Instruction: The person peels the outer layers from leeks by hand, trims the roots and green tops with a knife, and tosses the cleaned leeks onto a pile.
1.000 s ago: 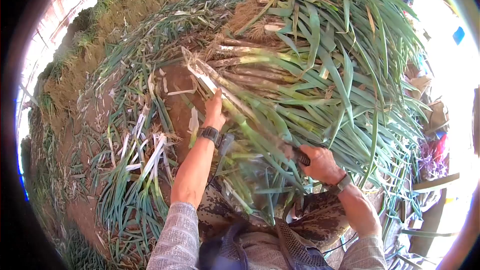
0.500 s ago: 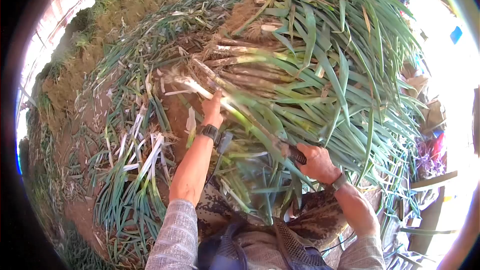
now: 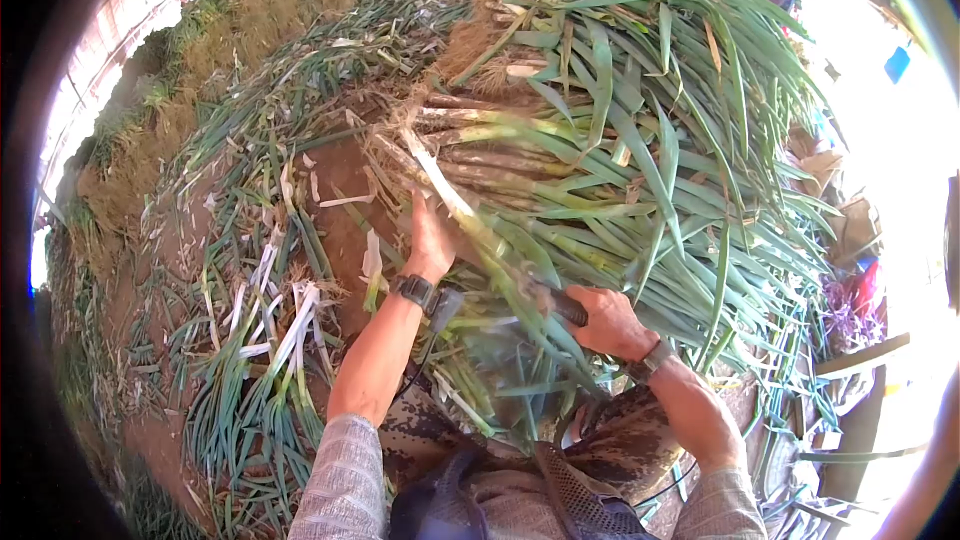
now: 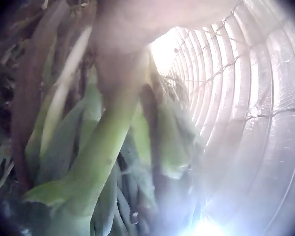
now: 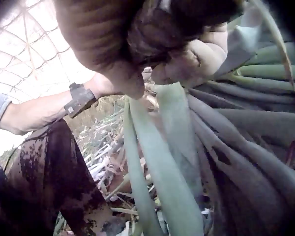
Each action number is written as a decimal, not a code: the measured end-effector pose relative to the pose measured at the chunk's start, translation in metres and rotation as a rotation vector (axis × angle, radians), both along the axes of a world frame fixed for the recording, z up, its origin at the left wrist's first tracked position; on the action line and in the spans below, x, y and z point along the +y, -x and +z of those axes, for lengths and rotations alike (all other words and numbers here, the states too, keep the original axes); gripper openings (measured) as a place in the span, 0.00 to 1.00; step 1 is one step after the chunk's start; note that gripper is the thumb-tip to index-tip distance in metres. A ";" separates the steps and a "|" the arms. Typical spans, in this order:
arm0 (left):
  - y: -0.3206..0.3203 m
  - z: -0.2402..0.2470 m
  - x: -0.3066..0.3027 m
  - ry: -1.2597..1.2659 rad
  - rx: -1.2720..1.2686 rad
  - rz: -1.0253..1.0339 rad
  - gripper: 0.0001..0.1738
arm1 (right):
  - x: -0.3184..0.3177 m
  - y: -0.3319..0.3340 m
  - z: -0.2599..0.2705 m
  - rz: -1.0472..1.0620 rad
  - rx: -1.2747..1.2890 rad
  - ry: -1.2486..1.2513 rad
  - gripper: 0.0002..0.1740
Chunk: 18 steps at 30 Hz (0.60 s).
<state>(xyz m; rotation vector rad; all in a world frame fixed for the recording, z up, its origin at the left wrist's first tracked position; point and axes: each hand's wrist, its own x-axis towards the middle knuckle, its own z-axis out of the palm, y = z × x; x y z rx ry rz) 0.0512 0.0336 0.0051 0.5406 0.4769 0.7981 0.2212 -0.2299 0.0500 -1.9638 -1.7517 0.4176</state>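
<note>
My left hand (image 3: 430,243) grips a large green onion (image 3: 443,186) round its stalk. The pale root end points away and up, while the leaves slant toward my right hand. In the left wrist view the pale green stalk (image 4: 104,142) runs down from blurred fingers. My right hand (image 3: 612,325) has its fingers curled round a dark-handled tool (image 3: 570,307); its front end is blurred against the onion's leaves, and I cannot tell its kind. Close under the right hand, broad leaves (image 5: 162,167) hang down in the right wrist view.
A big heap of green onions (image 3: 690,180) with soiled roots lies at the right. Peeled green onions (image 3: 290,340) are bunched at the left on bare soil. Leaf scraps (image 3: 300,70) litter the ground behind, and a bank of rooted bundles (image 3: 210,70) stands at the far left.
The onion's root end has swung to the right and stands steeper. My left hand has turned and moved slightly down; my right hand with the tool has shifted left.
</note>
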 end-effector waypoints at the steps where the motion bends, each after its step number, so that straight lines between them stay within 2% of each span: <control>1: 0.000 -0.001 -0.001 -0.023 0.006 0.011 0.40 | 0.001 0.001 0.000 -0.002 0.000 -0.001 0.20; 3: 0.002 -0.003 0.000 -0.089 0.052 0.012 0.34 | 0.004 0.001 0.001 -0.104 0.064 -0.031 0.21; 4: 0.003 -0.005 -0.001 -0.092 0.051 0.010 0.34 | 0.005 0.000 0.000 -0.105 0.064 -0.033 0.21; 6: 0.006 -0.008 -0.004 -0.108 0.027 -0.047 0.27 | 0.007 -0.002 -0.004 -0.055 0.045 -0.048 0.23; 10: 0.008 -0.023 0.002 -0.134 0.032 -0.145 0.20 | 0.008 -0.006 -0.002 -0.089 0.061 0.010 0.23; 12: 0.007 -0.016 -0.003 -0.220 0.239 -0.139 0.16 | 0.008 -0.009 -0.002 -0.065 0.047 -0.048 0.23; 13: 0.006 -0.012 -0.009 -0.173 0.229 -0.150 0.14 | 0.009 -0.009 -0.003 -0.070 0.046 -0.051 0.23; 16: 0.006 0.001 -0.022 -0.255 0.367 -0.125 0.15 | 0.012 -0.004 0.000 -0.046 0.020 -0.156 0.23; 18: 0.003 0.000 -0.028 -0.324 0.372 -0.098 0.17 | 0.013 -0.004 0.007 -0.224 0.104 -0.133 0.23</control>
